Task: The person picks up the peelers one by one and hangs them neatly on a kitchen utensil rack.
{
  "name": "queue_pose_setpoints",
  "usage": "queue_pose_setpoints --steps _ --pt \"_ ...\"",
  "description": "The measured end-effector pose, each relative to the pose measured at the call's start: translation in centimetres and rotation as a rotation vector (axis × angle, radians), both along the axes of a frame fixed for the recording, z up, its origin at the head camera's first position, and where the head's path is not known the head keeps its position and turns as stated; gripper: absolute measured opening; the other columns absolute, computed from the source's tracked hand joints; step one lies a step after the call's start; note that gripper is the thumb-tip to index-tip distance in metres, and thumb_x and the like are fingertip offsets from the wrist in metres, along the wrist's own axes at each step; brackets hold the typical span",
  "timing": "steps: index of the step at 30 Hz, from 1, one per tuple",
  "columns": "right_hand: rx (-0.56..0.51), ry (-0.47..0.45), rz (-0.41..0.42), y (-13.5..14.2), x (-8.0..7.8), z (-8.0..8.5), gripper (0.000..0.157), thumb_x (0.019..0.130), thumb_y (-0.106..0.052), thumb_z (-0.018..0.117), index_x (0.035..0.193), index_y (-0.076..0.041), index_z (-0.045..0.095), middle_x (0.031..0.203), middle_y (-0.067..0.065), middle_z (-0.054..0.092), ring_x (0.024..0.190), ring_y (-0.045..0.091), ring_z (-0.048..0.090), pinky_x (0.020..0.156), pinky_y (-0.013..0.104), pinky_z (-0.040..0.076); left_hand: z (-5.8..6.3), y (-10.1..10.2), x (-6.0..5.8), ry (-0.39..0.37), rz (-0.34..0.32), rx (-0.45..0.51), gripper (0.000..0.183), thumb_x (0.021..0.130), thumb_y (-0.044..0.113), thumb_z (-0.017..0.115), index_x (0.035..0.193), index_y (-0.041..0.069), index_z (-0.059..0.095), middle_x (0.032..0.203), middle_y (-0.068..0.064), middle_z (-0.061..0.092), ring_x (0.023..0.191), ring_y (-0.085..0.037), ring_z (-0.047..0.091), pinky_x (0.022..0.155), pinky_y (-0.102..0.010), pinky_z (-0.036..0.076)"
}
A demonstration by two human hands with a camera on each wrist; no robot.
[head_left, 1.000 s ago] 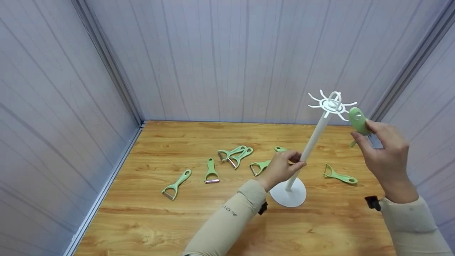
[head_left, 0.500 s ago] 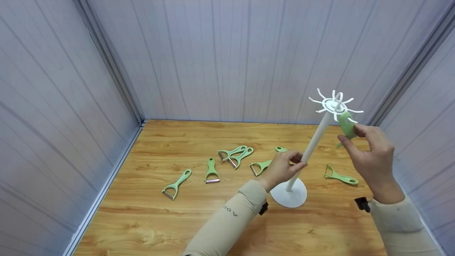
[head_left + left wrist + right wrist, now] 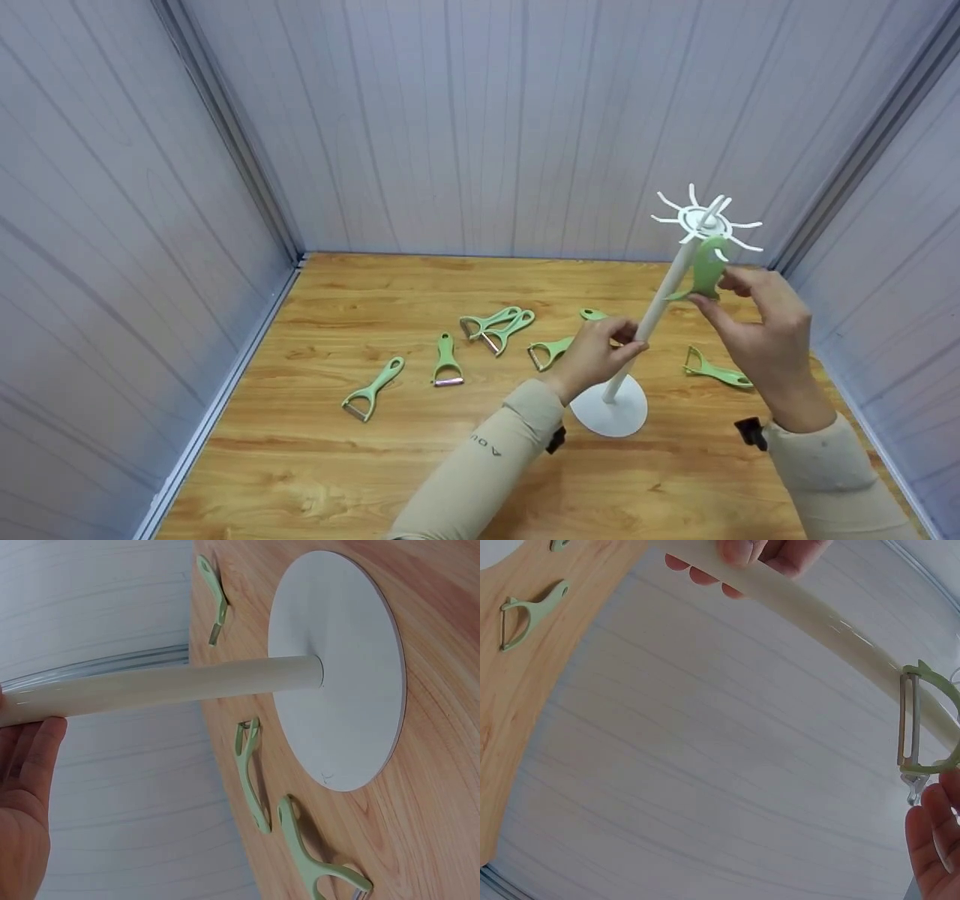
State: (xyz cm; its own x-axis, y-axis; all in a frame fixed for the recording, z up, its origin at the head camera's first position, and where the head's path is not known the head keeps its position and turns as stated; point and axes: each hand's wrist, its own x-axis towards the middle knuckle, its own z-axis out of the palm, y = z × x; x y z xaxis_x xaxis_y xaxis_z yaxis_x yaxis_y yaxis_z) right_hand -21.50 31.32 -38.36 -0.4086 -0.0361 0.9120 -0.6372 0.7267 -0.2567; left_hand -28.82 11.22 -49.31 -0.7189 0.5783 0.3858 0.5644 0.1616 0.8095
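Observation:
A white stand has a round base (image 3: 592, 416), a tall pole (image 3: 664, 292) and a ring of curved hooks (image 3: 705, 220) on top. My left hand (image 3: 596, 352) holds the pole partway up, its fingers and thumb around it. My right hand (image 3: 772, 330) pinches a green peeler (image 3: 707, 270) just under the hooks, handle end up. One hook tip shows at the handle's top end; whether it passes through the hole is hard to tell. In the right wrist view, the peeler's metal blade (image 3: 909, 720) lies close to the pole.
Several green peelers lie on the wooden table (image 3: 315, 457): one at left (image 3: 373, 390), one beside it (image 3: 447, 361), a crossed pair (image 3: 499, 330), one partly behind my left hand (image 3: 550, 351), and one to the right of the base (image 3: 716, 371). Panelled walls enclose the table.
My right hand has moved left, bringing the peeler from beside the hooks to beneath them, against one hook. The ring of hooks has turned. My left hand keeps its place on the pole.

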Motion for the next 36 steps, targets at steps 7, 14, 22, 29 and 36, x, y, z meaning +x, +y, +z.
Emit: queue_pose_setpoints --steps 7,14,22,29,36 --pt "-0.055 0.026 0.007 0.8 0.4 -0.2 0.067 0.098 -0.057 0.078 0.114 0.008 0.078 0.094 0.029 0.074 0.1 -0.006 0.061 0.095 0.01 0.048 0.0 -0.1 0.1 0.009 0.008 -0.026 0.026 0.11 0.022 0.067 0.129 0.005 0.072 0.119 -0.009 0.079 0.106 -0.005 0.074 0.089 -0.012 0.058" --pt "-0.066 -0.009 -0.038 2.5 0.6 -0.8 0.065 0.097 -0.054 0.08 0.118 0.008 0.077 0.095 0.029 0.074 0.104 -0.016 0.057 0.094 0.007 0.046 0.2 -0.1 0.0 0.005 0.016 -0.021 0.026 0.109 0.02 0.068 0.129 0.004 0.073 0.118 -0.009 0.08 0.104 -0.005 0.074 0.088 -0.012 0.058" --pt "-0.025 -0.096 -0.115 4.5 0.7 -2.3 0.046 0.089 -0.019 0.093 0.122 0.008 0.075 0.098 0.03 0.075 0.103 -0.021 0.051 0.094 0.002 0.043 0.1 -0.1 0.1 0.005 0.022 -0.036 0.024 0.109 0.021 0.069 0.127 0.005 0.074 0.115 -0.008 0.08 0.101 -0.002 0.072 0.088 -0.012 0.057" --pt "0.007 -0.151 -0.177 6.2 0.1 -3.8 0.051 0.076 0.005 0.094 0.123 0.008 0.075 0.099 0.029 0.076 0.103 -0.024 0.047 0.093 -0.002 0.04 0.0 0.0 0.1 0.015 0.025 -0.03 0.024 0.109 0.021 0.069 0.127 0.005 0.074 0.115 -0.008 0.08 0.102 -0.002 0.073 0.088 -0.012 0.057" --pt "0.015 -0.233 -0.206 7.8 -0.5 -5.6 0.053 0.076 0.004 0.094 0.126 0.007 0.075 0.102 0.029 0.076 0.1 -0.022 0.046 0.09 -0.004 0.035 0.1 0.0 0.2 0.029 0.021 -0.022 0.025 0.108 0.019 0.07 0.128 0.004 0.074 0.115 -0.01 0.08 0.103 -0.007 0.075 0.088 -0.012 0.058"
